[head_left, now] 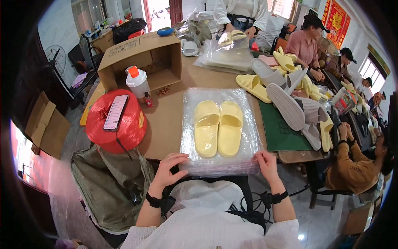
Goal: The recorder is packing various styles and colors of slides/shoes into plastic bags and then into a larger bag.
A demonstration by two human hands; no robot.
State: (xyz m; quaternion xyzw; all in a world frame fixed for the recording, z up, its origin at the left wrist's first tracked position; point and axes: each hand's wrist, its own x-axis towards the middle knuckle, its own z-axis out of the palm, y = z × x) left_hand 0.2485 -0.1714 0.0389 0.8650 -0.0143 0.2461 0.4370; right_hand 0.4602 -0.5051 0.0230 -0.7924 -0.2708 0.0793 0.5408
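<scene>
Center of the table: A pair of pale yellow slippers [206, 137] lies side by side on a clear plastic bag [253, 128], toes toward the far side; whether film covers them cannot be told.
Hands at the near edge: The right hand [268, 164] pinches the bag's near right corner between thumb and fingers; the left hand [170, 169] touches the near left corner, its grip impossible to tell.
Tabletop: Brown board [162, 120] forms the surface, with a green mat [282, 137] at right under a heap of grey slippers [285, 107] and yellow ones.
Left side: A red roll [97, 139] carries a phone [116, 113], near a white bottle [139, 86] with an orange cap and an open carton [137, 49] topped by a blue dish [165, 31].
Below, left: An olive sack [103, 193] gapes beside the table; another carton [52, 128] stands farther off, near a fan [56, 62].
Across the table: A standing person in white [242, 9] handles light slippers above clear bags [224, 56].
The room: Seated co-workers line the right, one in a brown top [352, 172]; a red wall hanging [335, 20] brightens the wall, daylight fills a doorway [159, 12], and grey floor [286, 224] shines below.
</scene>
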